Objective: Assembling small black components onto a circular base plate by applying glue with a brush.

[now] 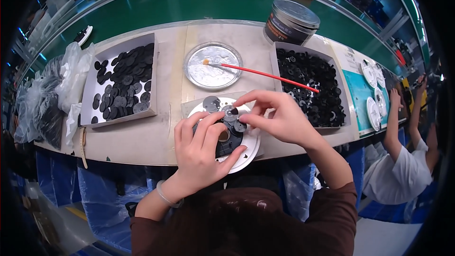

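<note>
In front of me a white round plate (pixel 251 154) carries a black mechanism with grey disc gears (pixel 211 104) and a round hole near its middle. My left hand (pixel 201 149) lies over the left side of this assembly, fingers and thumb spread and touching it. Above its upper right part, my right hand (pixel 277 116) pinches a small black part (pixel 234 111) between thumb and forefinger; its exact kind is mostly hidden by the fingers. Some gears beneath the fingertips are partly covered too.
A box of black discs (pixel 128 85) stands left, a box of small black parts (pixel 310 85) right. Between them, a red-handled brush (pixel 270 75) spans from a silver round lid (pixel 213 83) to the right box. Behind stands a tin (pixel 291 21). A co-worker (pixel 398 166) sits at right.
</note>
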`<state>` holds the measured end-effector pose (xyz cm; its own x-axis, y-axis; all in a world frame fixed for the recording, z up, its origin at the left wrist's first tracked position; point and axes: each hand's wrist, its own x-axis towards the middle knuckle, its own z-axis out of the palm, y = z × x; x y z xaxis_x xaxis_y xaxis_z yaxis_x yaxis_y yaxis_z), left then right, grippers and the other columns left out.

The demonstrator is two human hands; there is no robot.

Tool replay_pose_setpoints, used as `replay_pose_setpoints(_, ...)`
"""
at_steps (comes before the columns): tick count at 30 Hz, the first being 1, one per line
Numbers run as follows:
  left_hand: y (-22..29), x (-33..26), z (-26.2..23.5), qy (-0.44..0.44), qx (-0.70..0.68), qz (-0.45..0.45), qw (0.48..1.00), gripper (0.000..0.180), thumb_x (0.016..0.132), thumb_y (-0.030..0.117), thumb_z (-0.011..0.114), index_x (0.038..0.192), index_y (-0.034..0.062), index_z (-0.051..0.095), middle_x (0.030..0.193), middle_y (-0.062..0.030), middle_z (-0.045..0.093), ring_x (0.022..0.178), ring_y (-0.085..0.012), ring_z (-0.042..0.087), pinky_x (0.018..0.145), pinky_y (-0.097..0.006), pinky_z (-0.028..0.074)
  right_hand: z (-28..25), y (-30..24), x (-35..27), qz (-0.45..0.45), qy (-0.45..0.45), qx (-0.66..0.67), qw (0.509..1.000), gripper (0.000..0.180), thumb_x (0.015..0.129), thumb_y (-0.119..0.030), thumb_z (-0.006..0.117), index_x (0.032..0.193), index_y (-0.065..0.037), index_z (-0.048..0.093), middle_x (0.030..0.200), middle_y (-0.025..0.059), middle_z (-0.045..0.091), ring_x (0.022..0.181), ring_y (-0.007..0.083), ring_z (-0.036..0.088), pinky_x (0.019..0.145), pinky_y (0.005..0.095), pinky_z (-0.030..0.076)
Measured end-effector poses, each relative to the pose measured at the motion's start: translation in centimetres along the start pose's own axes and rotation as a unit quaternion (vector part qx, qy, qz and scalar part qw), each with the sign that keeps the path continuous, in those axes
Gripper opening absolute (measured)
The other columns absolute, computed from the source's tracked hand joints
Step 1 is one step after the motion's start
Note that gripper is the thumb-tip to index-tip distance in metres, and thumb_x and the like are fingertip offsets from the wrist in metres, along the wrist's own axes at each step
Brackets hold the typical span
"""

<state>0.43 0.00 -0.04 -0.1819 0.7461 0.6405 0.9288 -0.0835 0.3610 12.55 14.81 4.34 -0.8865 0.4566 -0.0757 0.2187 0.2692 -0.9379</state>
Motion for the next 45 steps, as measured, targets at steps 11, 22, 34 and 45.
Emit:
replay_pose_setpoints(11,0.0,0.0,0.1,0.007,-0.008,-0.004,1.0,0.046,0.058,0.024,0.079,0.091,0.0049,0.054,0.104,-0.0087,0.057,0.1,-0.029,0.047,0.082,-0.038,0.037,0.3,-0.1,-2.0,-0.208,0.041,-0.274,0.938,0.028,0.073,-0.011,0.068,0.101,-0.014,0.067,0.07,0.0032,0.058,0.058,0.0146,0.054,0.051,0.0248,0.043)
replay_pose_setpoints(22,-0.1,-0.2,0.4,0.016,0.015,0.007,1.0,0.043,0.062,0.029,0.075,0.093,0.0048,0.057,0.105,-0.0076,0.056,0.099,-0.0274,0.048,0.082,-0.039,0.035,0.1,-0.5,-3.1,-0.252,0.03,-0.418,0.872,0.034,0.073,-0.011,0.066,0.106,-0.016,0.065,0.07,0.0036,0.054,0.059,0.0172,0.053,0.051,0.0266,0.044)
replay_pose_setpoints(34,-0.4,-0.3,0.2,0.013,0.003,0.021,1.0,0.035,0.062,0.026,0.074,0.093,0.0096,0.066,0.106,-0.0057,0.056,0.098,-0.0265,0.048,0.082,-0.037,0.036,-5.1,3.8,-4.0,0.051,0.206,-0.475,0.854,0.022,0.07,-0.012,0.066,0.091,-0.008,0.066,0.076,0.0069,0.061,0.057,0.0188,0.054,0.057,0.0299,0.045)
replay_pose_setpoints(45,0.0,0.0,-0.1,-0.006,0.006,0.023,1.0,0.037,0.058,0.02,0.077,0.092,0.0091,0.067,0.107,-0.0085,0.056,0.1,-0.0288,0.047,0.082,-0.038,0.04,-5.7,4.0,-3.2,0.11,0.103,-0.392,0.908,0.018,0.065,-0.008,0.068,0.081,-0.002,0.062,0.073,0.0079,0.058,0.064,0.018,0.057,0.061,0.0301,0.046)
